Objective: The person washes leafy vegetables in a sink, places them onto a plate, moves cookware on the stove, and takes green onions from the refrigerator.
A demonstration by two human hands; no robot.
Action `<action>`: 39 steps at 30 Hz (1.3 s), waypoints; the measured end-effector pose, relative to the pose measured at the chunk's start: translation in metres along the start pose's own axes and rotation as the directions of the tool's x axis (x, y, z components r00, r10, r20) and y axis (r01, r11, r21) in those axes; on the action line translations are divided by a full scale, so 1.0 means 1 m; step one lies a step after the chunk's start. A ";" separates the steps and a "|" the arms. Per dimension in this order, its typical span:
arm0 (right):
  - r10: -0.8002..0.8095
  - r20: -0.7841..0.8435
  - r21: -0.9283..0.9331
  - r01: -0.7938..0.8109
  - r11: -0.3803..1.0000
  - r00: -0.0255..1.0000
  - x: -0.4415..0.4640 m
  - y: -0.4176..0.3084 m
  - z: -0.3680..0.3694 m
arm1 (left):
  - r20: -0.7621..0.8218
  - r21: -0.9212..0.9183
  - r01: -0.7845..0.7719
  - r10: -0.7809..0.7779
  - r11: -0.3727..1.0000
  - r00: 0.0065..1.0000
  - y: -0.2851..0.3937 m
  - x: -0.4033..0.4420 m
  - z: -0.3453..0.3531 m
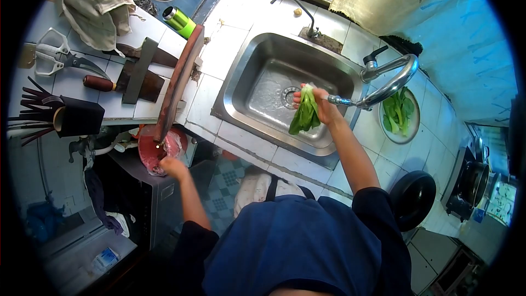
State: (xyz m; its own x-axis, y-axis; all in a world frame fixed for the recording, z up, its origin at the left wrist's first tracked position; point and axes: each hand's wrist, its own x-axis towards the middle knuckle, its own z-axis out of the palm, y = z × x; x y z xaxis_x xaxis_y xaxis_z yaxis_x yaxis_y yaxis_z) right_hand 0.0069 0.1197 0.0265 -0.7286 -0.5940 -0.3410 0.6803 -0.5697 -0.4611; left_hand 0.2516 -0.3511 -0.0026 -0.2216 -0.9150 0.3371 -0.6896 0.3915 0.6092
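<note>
Closest to me is the person's blue shirt [296, 241], with a round black pan [412, 201] off to its right. The left hand [175, 169] reaches down over a red bin [147, 148] with a pinkish plastic bag [173, 143] in it; the fingers are turned from me, so I can't tell whether they pinch something or have let it go.

Past the near edge of the counter [290, 159], the right hand [327, 108] is over the right half of the steel sink [267, 85]. It has hold of a small bunch of greens [308, 112], pale base up, leaves hanging down into the basin. The tip of the chrome tap [412, 66] comes right up beside that hand; whether water is running, I can't make out.

Right of the sink, more leaves [398, 111] lie on a plate [402, 140]. At the far edge stands a thinner tap [312, 22].

My guess is that the greens are being picked over, the left hand busy with scraps at the bin. The next move would call for bringing that hand back to the bunch, with the right keeping its hold over the basin.
</note>
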 end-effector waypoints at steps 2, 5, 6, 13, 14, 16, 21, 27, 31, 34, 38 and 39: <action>-0.003 -0.024 -0.031 0.003 1.000 1.000 0.004 0.003 0.000 | -0.117 0.218 0.171 -0.148 0.961 0.982 0.006 0.038 -0.032; -0.027 -0.046 -0.110 0.021 0.994 0.999 0.006 0.005 0.005 | -0.024 0.363 -0.103 0.120 0.926 0.992 -0.063 0.115 -0.020; -0.051 -0.064 -0.128 0.042 0.991 0.997 0.008 0.006 0.004 | -0.016 0.475 -0.138 0.166 0.869 0.986 -0.073 0.127 -0.015; -0.112 -0.229 -0.358 0.023 0.933 0.967 0.000 0.008 0.001 | 0.198 0.491 0.143 -0.270 0.859 0.942 -0.035 0.175 -0.055; -0.129 -0.200 -0.348 0.053 0.936 0.971 0.001 0.010 -0.002 | 0.186 0.498 0.081 -0.198 0.863 0.962 -0.046 0.180 -0.050; -0.157 -0.137 -0.358 0.099 0.928 0.978 0.002 0.014 -0.008 | 0.209 0.516 -0.044 -0.076 0.855 0.975 -0.061 0.186 -0.041; -0.212 0.006 -0.348 0.201 0.916 0.977 -0.002 0.011 -0.007 | -0.011 0.250 -0.053 0.057 0.967 0.998 -0.023 0.105 -0.054; -0.211 0.079 -0.447 0.224 0.866 0.974 -0.003 0.010 -0.019 | 0.222 -0.409 -0.213 0.323 0.888 0.920 0.124 -0.115 -0.019; -0.161 0.067 -0.635 0.166 0.755 0.985 -0.010 -0.006 0.003 | 0.538 -0.669 -0.192 0.646 0.718 0.541 0.230 -0.184 0.032; -0.111 0.047 -0.663 0.114 0.740 0.993 -0.019 -0.009 -0.002 | 0.423 -0.754 -0.391 0.846 0.528 0.325 0.290 -0.223 0.060; -0.151 0.010 -0.687 0.116 0.717 0.988 -0.022 -0.020 -0.013 | 0.690 -0.708 -0.162 0.722 0.688 0.053 0.316 -0.238 0.080; -0.161 -0.034 -0.718 0.088 0.691 0.986 -0.024 -0.024 -0.012 | 0.691 -0.709 -0.162 0.722 0.686 0.035 0.321 -0.241 0.082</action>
State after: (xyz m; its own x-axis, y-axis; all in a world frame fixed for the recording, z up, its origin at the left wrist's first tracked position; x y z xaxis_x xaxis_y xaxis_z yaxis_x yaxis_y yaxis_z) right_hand 0.0069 0.1544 0.0355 -0.8309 -0.4748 -0.2901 0.3488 -0.0383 -0.9364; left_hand 0.0274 -0.0132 0.0531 -0.9820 0.1835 -0.0440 0.0517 0.4858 0.8725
